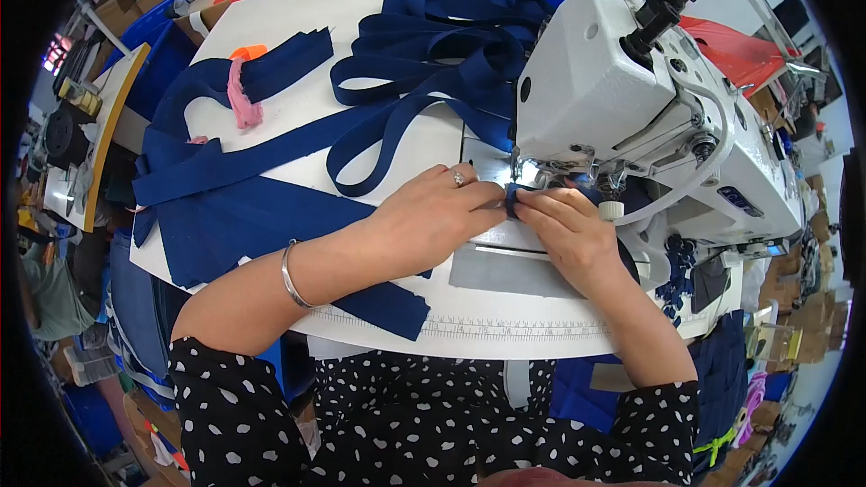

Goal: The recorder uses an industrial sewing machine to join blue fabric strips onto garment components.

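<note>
I observe left grip (437, 221) and right grip (575, 239) pinching small navy cloth (512, 202) between them; glossy white sewing machine (577, 81) stands just beyond; flat navy bands (280, 150) curl beyond left grip.

Pale wall (841, 131) at right, cardboard boxes (809, 317) (several piled up), yellow-edged table (117, 137) at left

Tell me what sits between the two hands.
In the head view, a small piece of navy fabric lies between the left hand and the right hand, at their fingertips.
</note>
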Available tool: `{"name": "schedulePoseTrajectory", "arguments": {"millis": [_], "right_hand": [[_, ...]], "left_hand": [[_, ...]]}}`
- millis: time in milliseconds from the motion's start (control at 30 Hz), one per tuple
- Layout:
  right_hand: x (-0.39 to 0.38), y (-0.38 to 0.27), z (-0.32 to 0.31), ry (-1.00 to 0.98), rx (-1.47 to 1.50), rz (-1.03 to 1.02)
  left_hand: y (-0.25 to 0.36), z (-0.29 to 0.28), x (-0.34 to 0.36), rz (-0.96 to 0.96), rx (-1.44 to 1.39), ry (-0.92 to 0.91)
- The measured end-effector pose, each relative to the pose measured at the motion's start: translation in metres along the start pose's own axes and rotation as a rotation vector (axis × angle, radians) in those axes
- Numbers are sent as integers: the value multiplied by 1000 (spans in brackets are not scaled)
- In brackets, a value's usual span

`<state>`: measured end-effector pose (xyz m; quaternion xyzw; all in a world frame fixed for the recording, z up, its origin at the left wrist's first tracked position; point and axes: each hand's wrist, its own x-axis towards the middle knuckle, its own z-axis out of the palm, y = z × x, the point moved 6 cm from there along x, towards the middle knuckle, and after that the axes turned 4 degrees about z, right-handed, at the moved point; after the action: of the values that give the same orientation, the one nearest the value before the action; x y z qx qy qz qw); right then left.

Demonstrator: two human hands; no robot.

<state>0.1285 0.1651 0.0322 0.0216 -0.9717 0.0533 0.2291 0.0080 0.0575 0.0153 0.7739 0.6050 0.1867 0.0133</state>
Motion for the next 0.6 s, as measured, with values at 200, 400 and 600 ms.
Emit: {"name": "schedulePoseTrajectory", "arguments": {"millis": [200,400,600], "right_hand": [[1,4,0,33,93,-10],[1,5,2,4,100,37],[2,2,2,-16,64,3]], "left_hand": [[2,-2,-1,4,8,18],[1,-1,0,10,13,29],[0,-5,-3,1,30,43]]}}
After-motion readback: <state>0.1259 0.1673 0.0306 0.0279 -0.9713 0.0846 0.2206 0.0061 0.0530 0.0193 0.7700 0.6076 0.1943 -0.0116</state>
